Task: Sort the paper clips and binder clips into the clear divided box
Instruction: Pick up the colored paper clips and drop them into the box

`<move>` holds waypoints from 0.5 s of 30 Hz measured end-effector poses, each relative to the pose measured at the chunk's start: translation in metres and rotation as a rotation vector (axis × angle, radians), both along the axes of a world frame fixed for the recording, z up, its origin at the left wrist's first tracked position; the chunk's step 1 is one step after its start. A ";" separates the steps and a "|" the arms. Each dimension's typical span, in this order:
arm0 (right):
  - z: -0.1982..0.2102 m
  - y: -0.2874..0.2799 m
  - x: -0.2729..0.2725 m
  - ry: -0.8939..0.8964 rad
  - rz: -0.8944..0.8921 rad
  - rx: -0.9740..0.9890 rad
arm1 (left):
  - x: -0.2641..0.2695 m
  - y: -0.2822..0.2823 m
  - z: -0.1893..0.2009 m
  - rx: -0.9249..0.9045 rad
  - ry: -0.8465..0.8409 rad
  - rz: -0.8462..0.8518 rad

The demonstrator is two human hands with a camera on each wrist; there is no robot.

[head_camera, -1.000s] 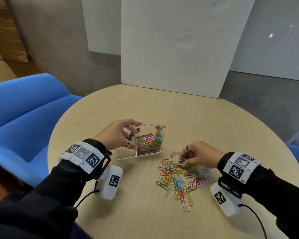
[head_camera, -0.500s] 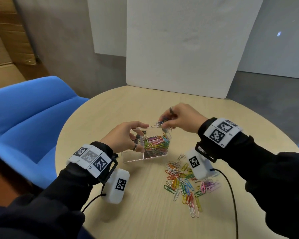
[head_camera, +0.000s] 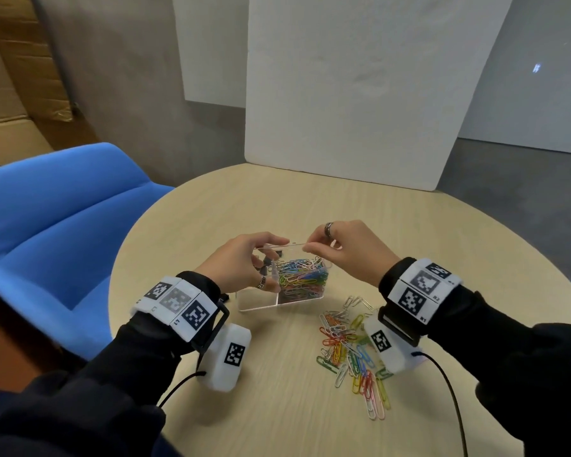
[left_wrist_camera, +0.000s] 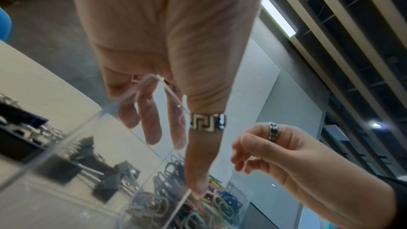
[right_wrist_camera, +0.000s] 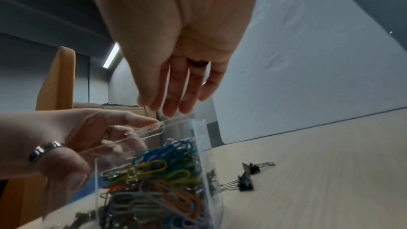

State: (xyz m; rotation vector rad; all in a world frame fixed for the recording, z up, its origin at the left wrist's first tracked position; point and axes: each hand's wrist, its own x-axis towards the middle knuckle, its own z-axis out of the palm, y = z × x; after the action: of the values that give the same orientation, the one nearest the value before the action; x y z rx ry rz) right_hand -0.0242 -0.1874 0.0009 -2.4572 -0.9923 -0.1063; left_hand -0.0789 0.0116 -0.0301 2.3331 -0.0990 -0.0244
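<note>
The clear divided box [head_camera: 257, 300] stands mid-table. Its right compartment is heaped with coloured paper clips [head_camera: 304, 278]; black binder clips [left_wrist_camera: 105, 185] lie in the left one. My left hand [head_camera: 244, 258] grips the box's left part, fingers over the far wall and thumb on the near side by the divider. My right hand [head_camera: 330, 249] hovers over the right compartment's far rim, and in the right wrist view its fingers [right_wrist_camera: 176, 93] hang straight with nothing in them. A loose pile of paper clips [head_camera: 353, 351] lies on the table, partly under my right wrist.
Two black binder clips [right_wrist_camera: 245, 182] lie on the table just beyond the box. A white board [head_camera: 360, 94] leans at the round table's [head_camera: 211, 209] far edge. A blue chair [head_camera: 47, 225] stands to the left.
My right hand left the loose pile, carried clips up over the box's right compartment, and now shows none. My left hand kept its hold on the box.
</note>
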 end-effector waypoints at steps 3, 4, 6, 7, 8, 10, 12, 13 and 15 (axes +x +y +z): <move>-0.008 0.002 -0.001 -0.118 -0.017 -0.336 | 0.000 0.000 0.000 0.006 0.003 -0.003; -0.013 0.005 -0.003 -0.128 -0.012 -0.387 | 0.000 0.000 0.000 0.006 0.003 -0.003; -0.017 0.008 -0.004 -0.097 0.008 -0.343 | 0.000 0.000 -0.001 0.001 0.003 -0.004; -0.017 0.009 -0.004 -0.082 0.007 -0.283 | 0.000 0.000 -0.001 -0.002 0.002 -0.004; -0.015 0.010 -0.004 -0.078 0.004 -0.223 | 0.000 0.000 -0.001 -0.006 0.001 -0.004; -0.013 0.013 -0.004 -0.102 0.016 -0.198 | 0.001 0.001 -0.001 -0.011 0.000 -0.003; -0.016 0.016 -0.005 -0.141 0.047 -0.297 | 0.001 0.000 -0.001 -0.008 -0.001 -0.003; -0.020 0.016 -0.006 -0.150 0.067 -0.341 | 0.001 0.000 -0.001 -0.007 -0.001 -0.003; -0.026 0.013 -0.008 -0.145 0.096 -0.352 | 0.001 0.000 -0.001 -0.007 -0.002 -0.003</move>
State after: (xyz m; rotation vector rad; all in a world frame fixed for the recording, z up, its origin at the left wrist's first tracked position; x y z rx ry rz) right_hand -0.0323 -0.1740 -0.0248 -2.7423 -1.2843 -0.0843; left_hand -0.0782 0.0114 -0.0314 2.3257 -0.1030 -0.0229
